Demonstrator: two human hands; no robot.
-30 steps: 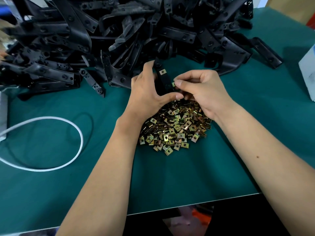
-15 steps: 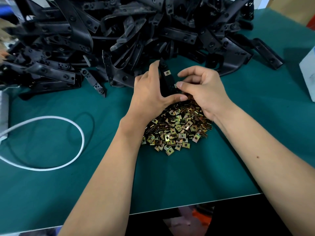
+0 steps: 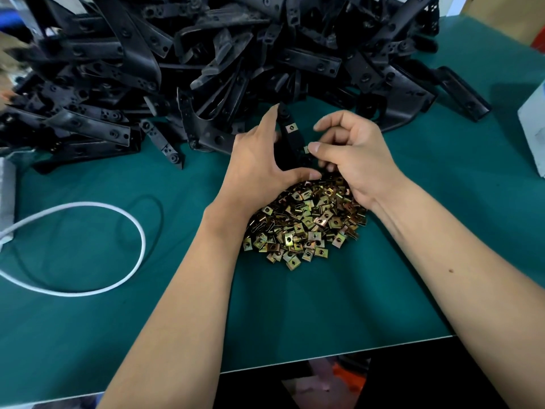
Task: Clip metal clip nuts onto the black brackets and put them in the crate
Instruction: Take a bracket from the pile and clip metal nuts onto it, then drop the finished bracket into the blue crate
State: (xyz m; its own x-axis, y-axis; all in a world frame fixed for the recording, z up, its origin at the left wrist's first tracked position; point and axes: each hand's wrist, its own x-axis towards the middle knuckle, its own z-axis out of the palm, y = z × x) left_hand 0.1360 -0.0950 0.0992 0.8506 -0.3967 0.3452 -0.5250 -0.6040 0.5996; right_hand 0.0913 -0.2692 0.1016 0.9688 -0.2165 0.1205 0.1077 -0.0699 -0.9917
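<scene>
1. The left hand (image 3: 259, 160) gripped a black bracket (image 3: 290, 143), thumb along its near end and fingers curled round the far side, holding it nearly upright just above the table.
2. One metal clip (image 3: 290, 128) already sat on the upper part of that bracket, its small hole facing the camera.
3. The right hand (image 3: 351, 160) was curled, its thumb and forefinger pinching a second clip (image 3: 306, 149) against the right edge of the bracket, lower down than the first one.
4. Whether that second clip was fully seated on the bracket could not be told, since the thumb covered part of it.
5. Directly beneath both hands lay a heap of loose brass-coloured clips (image 3: 306, 225), spread on the green table mat (image 3: 295, 314); the heel of the right hand was touching the top of the heap.
6. Behind the hands, a large pile of black brackets (image 3: 224, 63) stretched across the far side of the table, tangled over one another.
7. A white cable (image 3: 129, 219) looped on the mat to the left, well apart from the clips.
8. A white box (image 3: 533, 128) stood at the right edge of the view.
9. No crate was in view.
</scene>
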